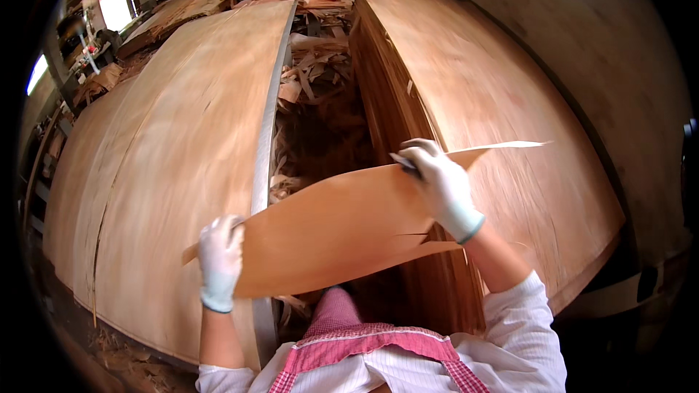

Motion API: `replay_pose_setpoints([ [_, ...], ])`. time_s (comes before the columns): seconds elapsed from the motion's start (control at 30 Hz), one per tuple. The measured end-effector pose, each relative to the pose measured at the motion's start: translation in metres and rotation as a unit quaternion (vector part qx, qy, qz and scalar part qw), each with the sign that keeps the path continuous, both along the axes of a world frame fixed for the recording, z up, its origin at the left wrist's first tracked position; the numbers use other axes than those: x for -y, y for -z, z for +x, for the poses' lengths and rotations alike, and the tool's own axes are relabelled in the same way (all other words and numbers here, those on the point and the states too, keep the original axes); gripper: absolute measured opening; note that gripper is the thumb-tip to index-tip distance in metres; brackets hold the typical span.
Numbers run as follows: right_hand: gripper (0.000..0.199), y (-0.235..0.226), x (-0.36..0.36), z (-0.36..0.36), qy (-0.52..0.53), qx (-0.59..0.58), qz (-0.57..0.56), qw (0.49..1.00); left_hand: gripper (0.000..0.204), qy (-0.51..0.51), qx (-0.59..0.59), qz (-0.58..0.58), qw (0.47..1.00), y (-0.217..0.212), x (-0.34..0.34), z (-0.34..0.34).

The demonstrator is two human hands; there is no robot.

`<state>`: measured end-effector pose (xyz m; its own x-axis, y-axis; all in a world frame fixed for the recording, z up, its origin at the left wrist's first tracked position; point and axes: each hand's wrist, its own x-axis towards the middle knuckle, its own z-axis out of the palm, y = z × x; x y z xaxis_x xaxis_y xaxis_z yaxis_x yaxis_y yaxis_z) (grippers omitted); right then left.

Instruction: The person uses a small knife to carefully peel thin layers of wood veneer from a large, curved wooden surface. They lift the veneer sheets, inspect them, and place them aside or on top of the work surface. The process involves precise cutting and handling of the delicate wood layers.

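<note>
The left hand [220,251] is gripping one end of a thin wood sheet [328,229], and the right hand [445,185] is grasping the other, split end while also holding a small dark object [409,166], too blurred to identify. The sheet is bowing across the gap between wide wood layers [175,138] on the left and a tall wood stack [495,87] on the right; scraps [317,73] are lying farther along that gap.
</note>
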<state>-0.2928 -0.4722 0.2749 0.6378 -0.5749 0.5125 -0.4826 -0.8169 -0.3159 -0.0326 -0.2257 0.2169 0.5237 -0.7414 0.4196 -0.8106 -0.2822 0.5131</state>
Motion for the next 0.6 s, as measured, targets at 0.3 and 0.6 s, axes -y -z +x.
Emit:
replay_pose_setpoints([
  [0.3,0.029,0.034,0.263,0.135,-0.043,0.042,0.187,0.980,0.028,-0.133,-0.015,0.014,0.991,0.091,0.090,0.212],
  [0.6,0.030,0.093,0.451,0.101,0.254,-0.314,0.136,0.905,0.028,-0.238,-0.179,0.036,0.954,0.096,0.110,0.335],
])
